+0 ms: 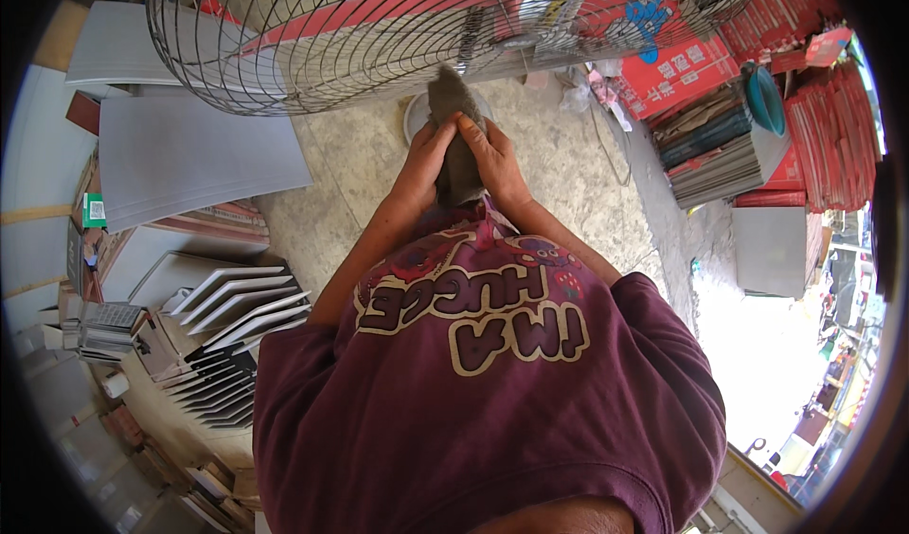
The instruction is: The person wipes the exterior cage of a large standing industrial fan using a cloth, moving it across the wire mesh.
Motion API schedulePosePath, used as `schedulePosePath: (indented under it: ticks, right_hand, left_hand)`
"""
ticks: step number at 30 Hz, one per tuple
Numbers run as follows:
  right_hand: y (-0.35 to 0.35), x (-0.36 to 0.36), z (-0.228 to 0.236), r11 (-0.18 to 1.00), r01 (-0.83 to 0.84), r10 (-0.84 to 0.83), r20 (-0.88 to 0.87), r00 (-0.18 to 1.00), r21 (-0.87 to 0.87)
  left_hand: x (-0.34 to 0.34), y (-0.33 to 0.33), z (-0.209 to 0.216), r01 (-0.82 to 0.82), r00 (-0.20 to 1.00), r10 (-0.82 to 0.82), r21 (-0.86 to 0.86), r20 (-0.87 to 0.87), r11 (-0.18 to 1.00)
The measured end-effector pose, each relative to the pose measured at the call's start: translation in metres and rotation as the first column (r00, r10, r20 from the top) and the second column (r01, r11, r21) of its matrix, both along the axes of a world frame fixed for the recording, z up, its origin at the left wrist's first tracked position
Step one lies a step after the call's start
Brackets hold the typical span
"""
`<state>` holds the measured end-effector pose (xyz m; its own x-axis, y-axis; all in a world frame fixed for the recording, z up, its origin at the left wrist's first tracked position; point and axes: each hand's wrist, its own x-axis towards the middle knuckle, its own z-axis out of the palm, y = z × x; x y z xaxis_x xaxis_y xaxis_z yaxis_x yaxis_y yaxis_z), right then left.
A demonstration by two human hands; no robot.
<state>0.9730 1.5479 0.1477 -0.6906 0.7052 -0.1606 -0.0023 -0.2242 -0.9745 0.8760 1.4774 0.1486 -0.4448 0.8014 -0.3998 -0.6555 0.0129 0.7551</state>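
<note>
Left hand (428,162) and right hand (494,162) both clamp the dark rag (458,160) between them, thumbs meeting on top, probably to keep it bunched, far end poking past the fingers toward the pale tub (414,117).

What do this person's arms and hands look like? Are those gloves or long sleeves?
Neither. The left hand and right hand are ungloved, and both forearms are bare. The plum-coloured shirt has short, loose sleeves, with cartoon figures and big pale-outlined lettering across its front. I see no watch or bracelet.
</note>
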Motion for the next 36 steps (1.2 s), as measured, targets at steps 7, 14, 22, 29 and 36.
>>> schedulePosePath:
  ticks: [7,14,22,29,36]
  right_hand:
    - [-0.006,0.005,0.043,0.982,0.15,-0.115,-0.267,0.957,0.113]
    - [0.005,-0.001,0.009,0.974,0.035,-0.036,0.001,0.999,-0.223]
    - [-0.004,0.006,0.036,0.984,0.17,-0.18,-0.237,0.955,-0.061]
    - [0.016,0.0,0.018,0.964,0.176,-0.206,-0.141,0.968,-0.201]
    - [0.016,0.013,0.008,0.951,0.135,-0.152,-0.037,0.988,-0.279]
  left_hand:
    - [0.001,0.007,0.036,0.17,0.79,0.053,0.302,-0.611,0.938]
    - [0.002,0.003,-0.001,0.055,0.975,-0.05,0.021,-0.217,0.998]
    - [0.006,0.004,0.024,0.183,0.86,-0.063,0.192,-0.506,0.964]
    - [0.009,0.008,0.007,0.165,0.871,-0.127,0.04,-0.474,0.985]
    - [0.017,0.0,-0.001,0.225,0.884,-0.17,0.077,-0.435,0.971]
